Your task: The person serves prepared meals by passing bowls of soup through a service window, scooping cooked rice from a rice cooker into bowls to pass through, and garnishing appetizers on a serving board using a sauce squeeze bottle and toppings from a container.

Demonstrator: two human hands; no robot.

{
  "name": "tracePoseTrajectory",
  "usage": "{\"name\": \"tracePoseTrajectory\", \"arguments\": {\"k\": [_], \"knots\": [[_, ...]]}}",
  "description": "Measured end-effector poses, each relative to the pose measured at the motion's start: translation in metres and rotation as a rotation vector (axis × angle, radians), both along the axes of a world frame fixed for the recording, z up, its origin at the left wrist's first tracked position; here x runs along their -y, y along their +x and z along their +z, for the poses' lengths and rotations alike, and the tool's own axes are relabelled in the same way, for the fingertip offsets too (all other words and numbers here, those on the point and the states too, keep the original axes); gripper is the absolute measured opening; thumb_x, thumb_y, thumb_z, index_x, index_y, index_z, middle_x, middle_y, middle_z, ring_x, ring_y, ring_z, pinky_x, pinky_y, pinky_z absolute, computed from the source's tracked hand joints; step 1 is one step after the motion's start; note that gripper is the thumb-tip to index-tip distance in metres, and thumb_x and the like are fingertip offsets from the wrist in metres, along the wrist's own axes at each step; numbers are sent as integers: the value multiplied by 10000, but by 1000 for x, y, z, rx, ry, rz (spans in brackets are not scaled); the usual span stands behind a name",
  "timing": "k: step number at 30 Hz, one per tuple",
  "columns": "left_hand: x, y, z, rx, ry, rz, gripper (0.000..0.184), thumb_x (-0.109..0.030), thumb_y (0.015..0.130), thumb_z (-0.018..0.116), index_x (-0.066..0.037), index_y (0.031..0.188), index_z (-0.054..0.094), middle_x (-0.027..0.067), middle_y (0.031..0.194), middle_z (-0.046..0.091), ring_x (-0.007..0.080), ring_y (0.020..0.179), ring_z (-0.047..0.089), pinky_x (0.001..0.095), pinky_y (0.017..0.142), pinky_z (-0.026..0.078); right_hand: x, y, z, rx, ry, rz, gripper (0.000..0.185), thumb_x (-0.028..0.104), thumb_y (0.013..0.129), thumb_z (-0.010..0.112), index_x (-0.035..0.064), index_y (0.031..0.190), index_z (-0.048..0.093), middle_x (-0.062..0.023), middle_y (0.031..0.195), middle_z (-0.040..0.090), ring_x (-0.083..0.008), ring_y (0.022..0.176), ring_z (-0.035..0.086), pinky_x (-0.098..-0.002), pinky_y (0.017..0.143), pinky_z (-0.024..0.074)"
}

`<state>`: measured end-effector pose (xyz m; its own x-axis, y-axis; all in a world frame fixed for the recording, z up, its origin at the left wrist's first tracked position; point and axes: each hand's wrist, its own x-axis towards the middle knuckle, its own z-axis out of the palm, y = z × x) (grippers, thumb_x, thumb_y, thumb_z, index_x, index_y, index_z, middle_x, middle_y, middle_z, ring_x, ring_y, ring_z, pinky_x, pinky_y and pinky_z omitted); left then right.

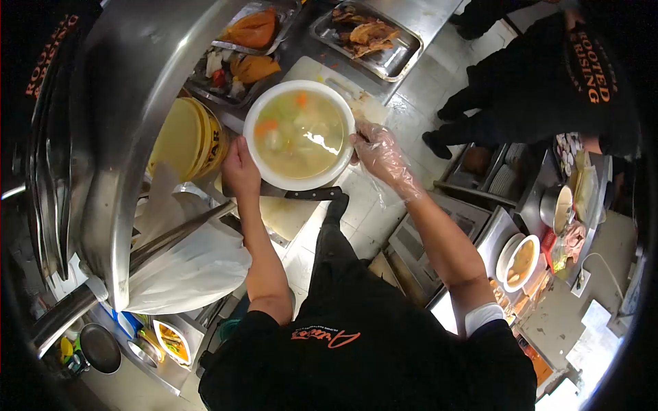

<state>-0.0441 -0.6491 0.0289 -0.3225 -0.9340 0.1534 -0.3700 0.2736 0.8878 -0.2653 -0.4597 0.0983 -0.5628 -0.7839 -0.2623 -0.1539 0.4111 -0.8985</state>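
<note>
A white bowl (255,156) of clear broth with orange and pale green pieces is held level between my two hands. My left hand (241,168), bare, grips the bowl's left rim. On the opposite rim my right hand (384,156), in a clear plastic glove, pinches the edge with thumb and fingers. Below the bowl a black-handled knife (312,194) lies over a pale cutting board (282,218). Another white cutting board (367,103) shows behind the bowl, partly covered by it.
Foil trays hold cooked squash (248,29) and roasted meat (370,35). A yellow bucket (179,140) stands left, beside a curved steel shelf (130,103). At right, a second soup bowl (519,263) sits on a counter. A co-worker in black (541,82) stands upper right.
</note>
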Motion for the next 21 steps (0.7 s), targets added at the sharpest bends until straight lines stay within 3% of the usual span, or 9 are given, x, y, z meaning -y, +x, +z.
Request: {"name": "tracePoseTrajectory", "arguments": {"k": [7,13,16,21], "knots": [[-42,-22,27,-40,-4,-52,321,-250,1047,512,27,1049,675,112,845,712,140,729,632,312,695,508,-53,-10,20,113,-28,-49,235,88,969,521,-45,1127,635,-126,877,684,-157,669,668,-322,665,569],[-109,-49,59,-39,85,-177,316,-228,1052,518,43,1100,674,42,886,705,69,788,585,260,731,502,-139,-1,46,121,5,-219,240,101,988,531,-55,1138,634,-65,823,644,-107,692,592,-292,688,516],[-149,-63,76,-5,78,-258,291,-202,1041,525,41,1110,670,76,836,708,71,752,591,277,692,508,-193,9,45,101,-9,-296,268,105,969,520,-68,1144,626,-153,889,678,-186,723,679,-337,696,563],[-202,-76,59,-9,-21,-507,261,-162,1036,524,49,1101,663,101,894,721,96,807,627,286,740,514,-283,39,61,145,-29,-502,276,105,976,521,-50,1169,643,-141,871,689,-154,733,648,-320,703,543]]}}
